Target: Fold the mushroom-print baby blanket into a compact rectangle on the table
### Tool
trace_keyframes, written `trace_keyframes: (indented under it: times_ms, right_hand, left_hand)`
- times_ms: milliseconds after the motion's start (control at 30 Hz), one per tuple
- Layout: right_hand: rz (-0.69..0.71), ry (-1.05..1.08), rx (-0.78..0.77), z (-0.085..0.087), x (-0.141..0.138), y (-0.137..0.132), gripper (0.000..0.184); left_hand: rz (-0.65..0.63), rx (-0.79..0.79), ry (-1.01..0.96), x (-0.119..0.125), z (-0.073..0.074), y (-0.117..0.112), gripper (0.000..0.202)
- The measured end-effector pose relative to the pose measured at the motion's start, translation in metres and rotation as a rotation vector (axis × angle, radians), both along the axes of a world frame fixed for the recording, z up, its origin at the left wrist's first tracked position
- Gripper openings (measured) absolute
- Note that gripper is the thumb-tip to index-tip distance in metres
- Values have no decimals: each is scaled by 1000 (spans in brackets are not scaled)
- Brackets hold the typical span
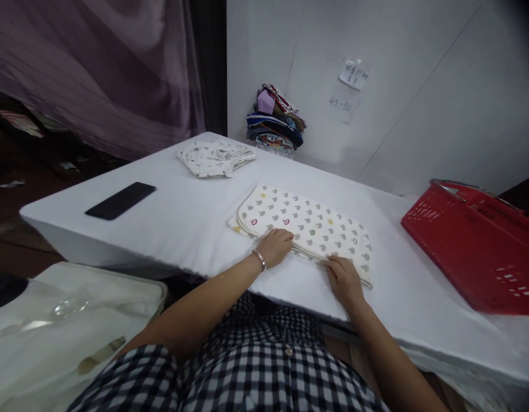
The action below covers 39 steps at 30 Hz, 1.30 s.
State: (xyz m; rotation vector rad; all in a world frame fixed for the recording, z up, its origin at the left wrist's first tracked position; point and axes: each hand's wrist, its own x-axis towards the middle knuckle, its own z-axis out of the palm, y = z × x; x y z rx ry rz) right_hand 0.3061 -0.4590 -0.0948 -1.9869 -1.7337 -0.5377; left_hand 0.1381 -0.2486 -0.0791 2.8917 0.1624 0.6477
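A cream cloth printed with small grey, red and green shapes (307,223) lies folded on the white table (182,217) in front of me. My left hand (275,245), a bracelet at its wrist, rests on the cloth's near edge with fingers curled over it. My right hand (344,277) grips the same near edge further right, fingers bent onto the layered hem.
A black phone (121,200) lies at the table's left. A folded patterned garment (215,158) sits at the back, a stack of coloured clothes (275,121) against the wall. A red plastic basket (479,243) stands at right. A white case (71,320) sits at lower left.
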Motion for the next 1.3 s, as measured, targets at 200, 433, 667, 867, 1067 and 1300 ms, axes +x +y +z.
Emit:
trace_keyframes:
  times_ms: [200, 433, 667, 867, 1067, 1300]
  right_hand:
    - [-32, -24, -28, -1, 0, 1, 23]
    - [12, -58, -16, -10, 7, 0, 25]
    - [11, -57, -6, -16, 12, 0, 25]
    - [1, -73, 6, -21, 15, 0, 25]
    - [10, -56, -4, -19, 14, 0, 27]
    - [-15, -53, -23, -20, 13, 0, 33]
  left_hand:
    - [18, 54, 12, 2, -8, 0, 17]
    - [47, 173, 69, 0, -7, -4, 16]
    - [111, 257, 82, -1, -5, -8, 13]
    - [228, 245, 114, -6, 1, -7, 16]
    - [328, 241, 127, -15, 2, 3, 18]
    - [368, 249, 155, -25, 3, 10, 15]
